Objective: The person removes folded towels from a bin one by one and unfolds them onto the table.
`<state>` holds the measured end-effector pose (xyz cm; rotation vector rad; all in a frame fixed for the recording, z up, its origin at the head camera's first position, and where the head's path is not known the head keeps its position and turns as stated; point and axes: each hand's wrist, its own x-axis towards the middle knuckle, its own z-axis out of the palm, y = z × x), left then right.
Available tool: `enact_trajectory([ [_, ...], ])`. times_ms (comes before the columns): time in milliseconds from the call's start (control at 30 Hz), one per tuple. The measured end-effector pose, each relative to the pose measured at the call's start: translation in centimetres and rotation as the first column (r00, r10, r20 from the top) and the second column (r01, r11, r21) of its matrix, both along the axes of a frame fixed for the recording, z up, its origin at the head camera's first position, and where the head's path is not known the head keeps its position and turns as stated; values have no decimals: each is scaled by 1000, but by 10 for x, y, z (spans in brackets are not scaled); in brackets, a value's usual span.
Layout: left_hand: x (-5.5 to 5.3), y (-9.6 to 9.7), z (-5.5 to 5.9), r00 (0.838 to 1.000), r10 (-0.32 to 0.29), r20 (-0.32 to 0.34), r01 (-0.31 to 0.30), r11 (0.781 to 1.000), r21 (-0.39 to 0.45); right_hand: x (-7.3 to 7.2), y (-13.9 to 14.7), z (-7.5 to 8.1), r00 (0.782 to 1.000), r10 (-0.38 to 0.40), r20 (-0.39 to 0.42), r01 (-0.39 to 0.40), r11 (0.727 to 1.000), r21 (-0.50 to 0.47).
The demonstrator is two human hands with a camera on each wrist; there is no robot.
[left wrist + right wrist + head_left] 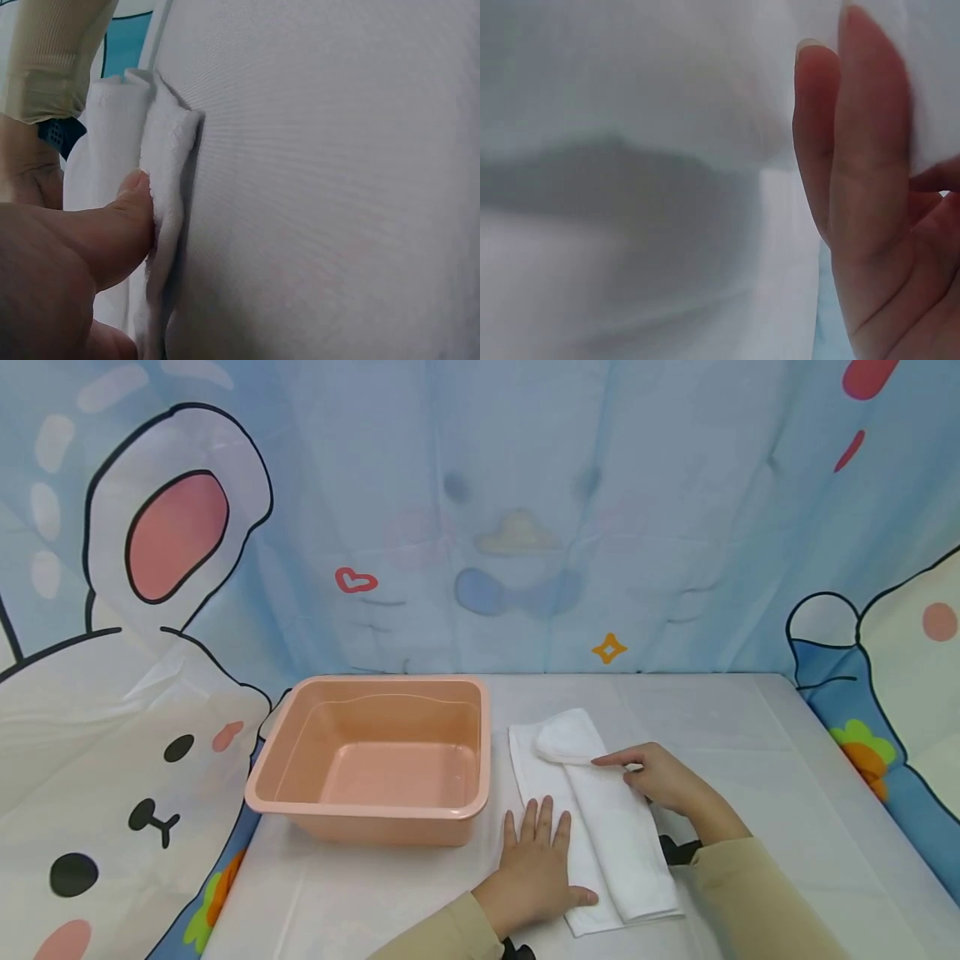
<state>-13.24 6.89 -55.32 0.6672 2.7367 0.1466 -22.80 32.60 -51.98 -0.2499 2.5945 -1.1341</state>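
Observation:
A white towel [617, 839] lies folded lengthwise on the table, its far end turned over into a small rounded flap. My left hand [531, 868] rests with fingers spread across the towel's left edge and the tabletop. Its thumb [124, 225] lies against the layered towel edge in the left wrist view. Over the towel's right side, my right hand [670, 778] reaches in, the extended index finger touching the flap's edge. The right wrist view shows other fingers of the right hand [874, 172] fairly straight; the thumb's contact is unclear.
An empty peach plastic basin [367, 827] stands left of the towel. The table [750, 735] has a white cover. A blue cartoon-printed curtain [675, 527] hangs behind it and along both sides.

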Motion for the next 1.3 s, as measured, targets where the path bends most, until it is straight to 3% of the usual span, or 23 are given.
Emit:
enact_trajectory([
  [300, -1, -2, 5, 1000, 22, -1, -22, 999, -49, 5, 19, 3, 996, -69, 55, 66, 997, 51],
  [733, -4, -15, 10, 1000, 13, 20, -11, 997, -76, 11, 45, -1, 988, -146, 48, 138, 980, 146],
  [933, -6, -23, 17, 1000, -14, 14, 15, 991, -134, 15, 56, -3, 985, -163, 57, 152, 975, 162],
  [1300, -11, -29, 21, 999, -37, 13, 39, 988, -148, 26, 78, -2, 985, -135, 107, 117, 981, 156],
])
